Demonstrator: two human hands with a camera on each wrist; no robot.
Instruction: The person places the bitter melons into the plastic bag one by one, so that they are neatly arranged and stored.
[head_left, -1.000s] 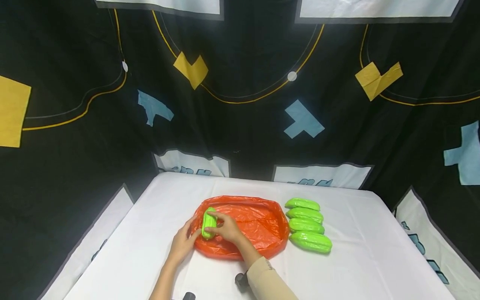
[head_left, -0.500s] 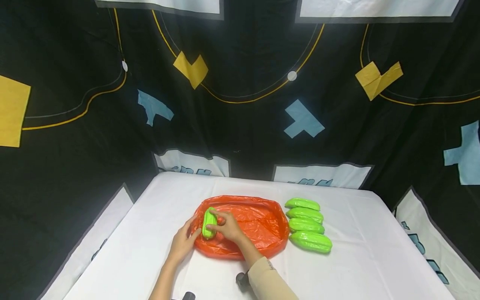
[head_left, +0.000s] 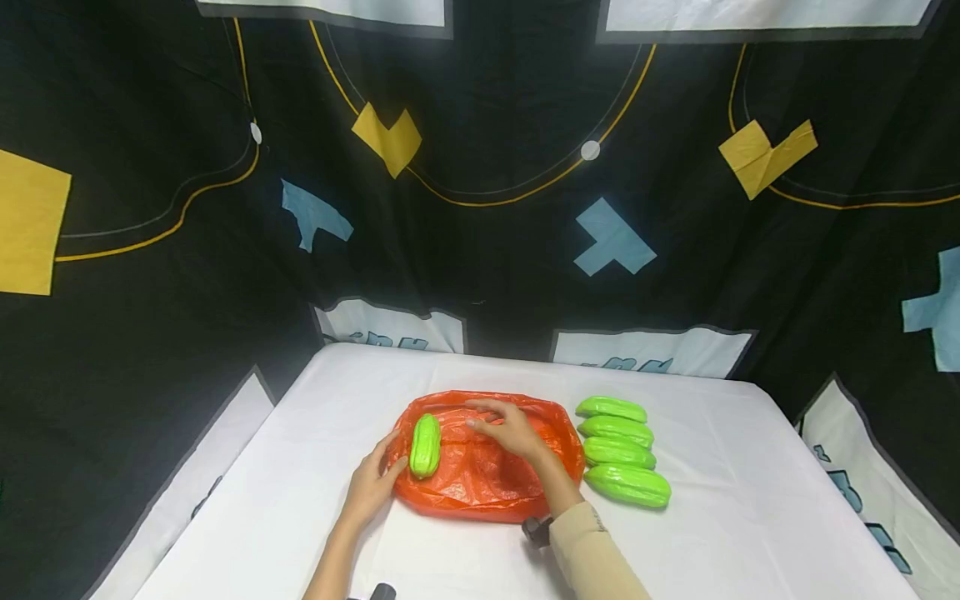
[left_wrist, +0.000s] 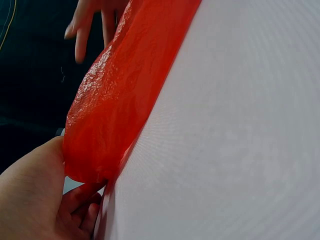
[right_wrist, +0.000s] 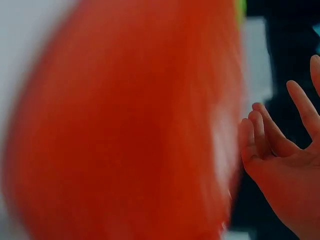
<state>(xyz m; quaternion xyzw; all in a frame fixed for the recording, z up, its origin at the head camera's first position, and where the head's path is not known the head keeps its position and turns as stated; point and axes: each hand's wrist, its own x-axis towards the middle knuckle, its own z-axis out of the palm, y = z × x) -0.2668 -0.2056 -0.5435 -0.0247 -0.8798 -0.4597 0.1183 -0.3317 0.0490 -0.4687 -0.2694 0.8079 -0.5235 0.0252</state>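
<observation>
A ridged, glossy green fruit, like a star fruit [head_left: 425, 447], lies lengthwise at the left end inside the open red plastic bag [head_left: 487, 498]. My left hand [head_left: 369, 482] holds the bag's left rim, its thumb near the fruit. In the left wrist view, that hand [left_wrist: 55, 200] has its thumb and curled fingers about the bag's end. Over the middle of the bag hovers my right hand [head_left: 512, 429], fingers loosely spread, holding nothing. The right wrist view shows the same hand [right_wrist: 287, 165] beside the blurred red bag, its fingers apart.
Several matching green fruits [head_left: 617, 430] lie in a column just right of the bag. A white cloth [head_left: 735, 483] covers the table. Behind it hangs a dark curtain [head_left: 480, 258] with yellow and blue patches.
My right hand has let go of the green fruit at the bag's left end and moved right, over the bag's middle. The fruit stays there; my left hand keeps its place.
</observation>
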